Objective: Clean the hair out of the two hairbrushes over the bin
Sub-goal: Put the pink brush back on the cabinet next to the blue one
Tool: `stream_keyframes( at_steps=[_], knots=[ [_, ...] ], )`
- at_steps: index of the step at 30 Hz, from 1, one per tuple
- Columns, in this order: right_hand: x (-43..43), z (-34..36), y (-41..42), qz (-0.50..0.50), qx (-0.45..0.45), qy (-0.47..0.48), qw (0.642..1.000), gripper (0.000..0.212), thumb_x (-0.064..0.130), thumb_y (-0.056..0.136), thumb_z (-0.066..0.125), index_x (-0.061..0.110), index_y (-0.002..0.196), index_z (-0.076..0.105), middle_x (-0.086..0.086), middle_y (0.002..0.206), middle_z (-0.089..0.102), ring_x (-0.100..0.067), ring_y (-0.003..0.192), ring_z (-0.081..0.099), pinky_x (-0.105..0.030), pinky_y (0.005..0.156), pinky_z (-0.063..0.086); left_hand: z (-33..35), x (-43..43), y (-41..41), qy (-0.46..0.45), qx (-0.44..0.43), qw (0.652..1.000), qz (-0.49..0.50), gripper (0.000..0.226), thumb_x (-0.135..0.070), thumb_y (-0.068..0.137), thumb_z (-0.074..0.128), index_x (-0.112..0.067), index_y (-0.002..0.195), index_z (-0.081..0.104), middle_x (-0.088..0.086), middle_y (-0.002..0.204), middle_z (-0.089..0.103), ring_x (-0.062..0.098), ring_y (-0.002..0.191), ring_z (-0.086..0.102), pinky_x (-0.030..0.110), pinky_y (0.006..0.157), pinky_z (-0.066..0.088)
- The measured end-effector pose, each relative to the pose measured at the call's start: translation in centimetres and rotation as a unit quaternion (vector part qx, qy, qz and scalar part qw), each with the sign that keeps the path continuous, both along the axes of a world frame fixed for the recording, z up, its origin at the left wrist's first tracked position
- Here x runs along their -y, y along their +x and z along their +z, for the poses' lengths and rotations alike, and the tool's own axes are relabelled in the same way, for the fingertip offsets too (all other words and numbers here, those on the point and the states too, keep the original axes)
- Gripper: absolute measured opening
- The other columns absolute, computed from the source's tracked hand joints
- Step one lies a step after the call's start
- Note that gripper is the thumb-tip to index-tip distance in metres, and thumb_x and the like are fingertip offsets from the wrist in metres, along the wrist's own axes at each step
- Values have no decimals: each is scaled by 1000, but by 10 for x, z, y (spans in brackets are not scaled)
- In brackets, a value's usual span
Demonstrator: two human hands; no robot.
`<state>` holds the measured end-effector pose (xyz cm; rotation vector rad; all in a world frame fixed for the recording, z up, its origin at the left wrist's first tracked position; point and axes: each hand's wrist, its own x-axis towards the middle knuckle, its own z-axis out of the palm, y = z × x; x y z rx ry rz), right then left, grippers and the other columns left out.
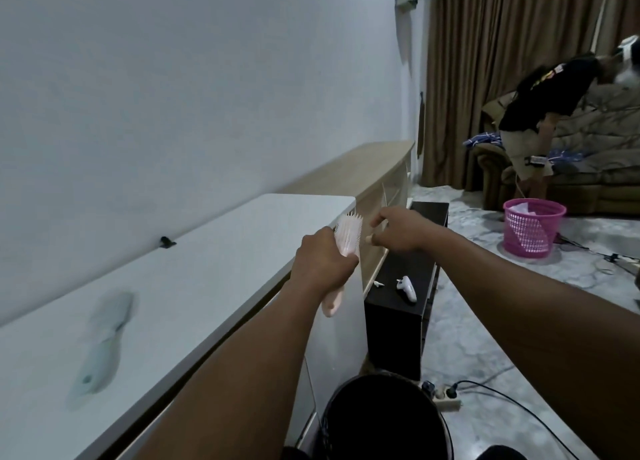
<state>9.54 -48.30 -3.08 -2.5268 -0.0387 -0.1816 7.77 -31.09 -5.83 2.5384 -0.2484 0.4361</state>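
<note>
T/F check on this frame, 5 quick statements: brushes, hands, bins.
1. The left hand holds the pink hairbrush. True.
2. The right hand rests flat on the white cabinet. False: it is raised beside the brush bristles, fingers pinched.
3. A second, pale blue-green hairbrush lies on the cabinet. True.
4. The black bin stands on the cabinet. False: it is on the floor, below the arms.
5. The pink basket is upside down. False: upright on the floor.
</note>
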Motion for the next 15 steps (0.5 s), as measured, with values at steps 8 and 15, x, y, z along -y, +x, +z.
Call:
stream_keyframes(
  at_steps=[8, 15],
  knots=[
    [-20, 15, 5, 25, 16, -3, 1000, 43, 27, 86, 72, 14, 125, 62, -7, 118, 65, -22, 103, 63, -35, 90, 52, 13, -21, 2, -2, 10, 1000, 27, 44, -36, 80, 68, -12, 115, 58, 2, 106, 60, 21, 87, 52, 31, 68, 45],
    [-71, 34, 7, 64, 29, -11, 997, 45, 32, 86, 71, 16, 128, 60, -8, 129, 62, -22, 102, 62, -33, 85, 49, 37, -75, -9, 5, 22, 996, 85, 45, -40, 81, 67, -14, 116, 58, -4, 96, 53, 20, 84, 53, 30, 67, 44]
  ],
)
